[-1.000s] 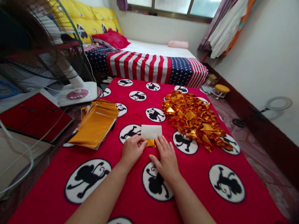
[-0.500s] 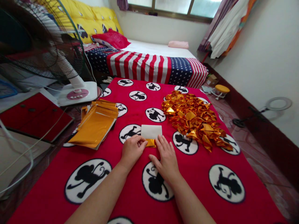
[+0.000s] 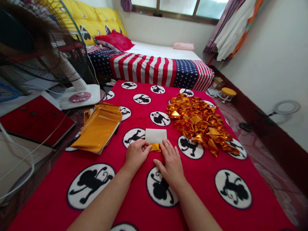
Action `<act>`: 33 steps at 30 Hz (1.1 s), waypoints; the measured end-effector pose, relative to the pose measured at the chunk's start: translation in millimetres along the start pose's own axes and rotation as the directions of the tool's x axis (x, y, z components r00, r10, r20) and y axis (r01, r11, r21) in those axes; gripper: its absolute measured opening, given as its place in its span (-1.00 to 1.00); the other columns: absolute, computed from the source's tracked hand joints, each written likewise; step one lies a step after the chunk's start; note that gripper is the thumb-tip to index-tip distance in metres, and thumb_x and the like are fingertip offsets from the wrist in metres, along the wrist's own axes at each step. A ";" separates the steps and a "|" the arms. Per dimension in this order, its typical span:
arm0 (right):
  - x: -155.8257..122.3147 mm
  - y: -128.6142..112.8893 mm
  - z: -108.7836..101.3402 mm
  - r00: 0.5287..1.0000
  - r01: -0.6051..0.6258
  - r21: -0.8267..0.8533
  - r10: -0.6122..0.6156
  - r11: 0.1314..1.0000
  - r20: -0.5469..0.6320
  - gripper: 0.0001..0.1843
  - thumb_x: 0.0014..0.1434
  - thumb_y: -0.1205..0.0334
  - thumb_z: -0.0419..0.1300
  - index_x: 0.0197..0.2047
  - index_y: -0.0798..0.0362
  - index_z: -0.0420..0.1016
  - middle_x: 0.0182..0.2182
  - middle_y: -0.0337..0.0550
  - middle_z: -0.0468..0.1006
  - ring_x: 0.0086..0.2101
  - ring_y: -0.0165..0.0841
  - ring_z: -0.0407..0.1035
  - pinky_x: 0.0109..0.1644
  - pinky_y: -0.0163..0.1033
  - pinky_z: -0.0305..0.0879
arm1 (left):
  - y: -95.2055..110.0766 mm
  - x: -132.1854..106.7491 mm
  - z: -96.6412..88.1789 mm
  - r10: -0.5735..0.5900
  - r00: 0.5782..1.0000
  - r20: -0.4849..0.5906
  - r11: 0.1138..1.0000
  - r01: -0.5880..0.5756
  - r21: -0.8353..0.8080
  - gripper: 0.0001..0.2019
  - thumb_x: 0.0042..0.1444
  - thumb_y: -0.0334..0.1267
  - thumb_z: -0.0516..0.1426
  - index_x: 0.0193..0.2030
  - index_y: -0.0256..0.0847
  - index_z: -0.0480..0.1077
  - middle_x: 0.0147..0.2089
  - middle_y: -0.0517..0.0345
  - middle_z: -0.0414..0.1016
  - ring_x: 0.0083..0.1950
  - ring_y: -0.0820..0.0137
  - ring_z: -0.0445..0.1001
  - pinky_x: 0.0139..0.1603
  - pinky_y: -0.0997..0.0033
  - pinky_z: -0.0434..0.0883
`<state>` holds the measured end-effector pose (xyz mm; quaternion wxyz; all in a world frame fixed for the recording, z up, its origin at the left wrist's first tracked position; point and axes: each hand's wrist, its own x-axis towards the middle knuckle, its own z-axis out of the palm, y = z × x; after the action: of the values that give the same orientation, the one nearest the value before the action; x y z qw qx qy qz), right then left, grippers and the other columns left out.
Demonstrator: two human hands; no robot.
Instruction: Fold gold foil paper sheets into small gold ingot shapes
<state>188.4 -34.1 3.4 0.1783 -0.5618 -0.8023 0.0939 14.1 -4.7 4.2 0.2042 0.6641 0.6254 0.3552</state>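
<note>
A sheet of foil paper (image 3: 156,135) lies on the red monkey-print cloth (image 3: 202,192), its pale back facing up. Its near edge is folded over, so a narrow gold strip shows. At the left end of that strip, my left hand (image 3: 136,154) pinches the fold between thumb and fingers. My right hand (image 3: 171,162) lies flat with fingers stretched out, the fingertips resting on the strip's right end. To the left sits a stack of gold foil sheets (image 3: 97,128). On the right is a heap of folded gold foil pieces (image 3: 194,118).
A standing fan (image 3: 79,93) is at the left beside a red panel (image 3: 36,118) and white cables. Beyond the cloth is a bed with a striped, starred cover (image 3: 149,69). A yellow stool (image 3: 228,92) and a ring-topped stand (image 3: 286,107) are on the right floor.
</note>
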 end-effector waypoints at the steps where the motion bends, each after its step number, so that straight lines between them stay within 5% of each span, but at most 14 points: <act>1: 0.0 0.0 0.0 1.000 0.001 0.000 -0.001 1.000 -0.001 -0.33 0.24 0.02 0.10 0.35 0.07 0.13 0.36 -0.02 0.06 0.34 -0.19 -0.08 0.36 0.09 -0.10 | 0.0 0.0 -0.1 -0.002 1.000 0.001 1.000 0.002 -0.001 -0.94 0.07 -0.31 0.19 -0.40 -0.19 0.48 -0.44 0.22 0.47 -0.46 0.49 0.37 -0.40 0.49 0.26; 33: 0.1 1.6 2.0 1.000 0.010 0.004 -0.010 1.000 -0.012 -0.32 0.23 0.03 0.12 0.34 0.07 0.13 0.36 -0.02 0.06 0.34 -0.17 -0.07 0.36 0.11 -0.09 | 0.1 0.5 -0.2 -0.003 1.000 0.009 1.000 0.003 0.007 -0.93 0.09 -0.31 0.19 -0.40 -0.19 0.49 -0.44 0.23 0.47 -0.44 0.49 0.37 -0.38 0.50 0.25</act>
<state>189.0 -33.4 1.1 0.1849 -0.5580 -0.8038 0.0912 14.0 -4.3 4.5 0.2054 0.6655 0.6266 0.3497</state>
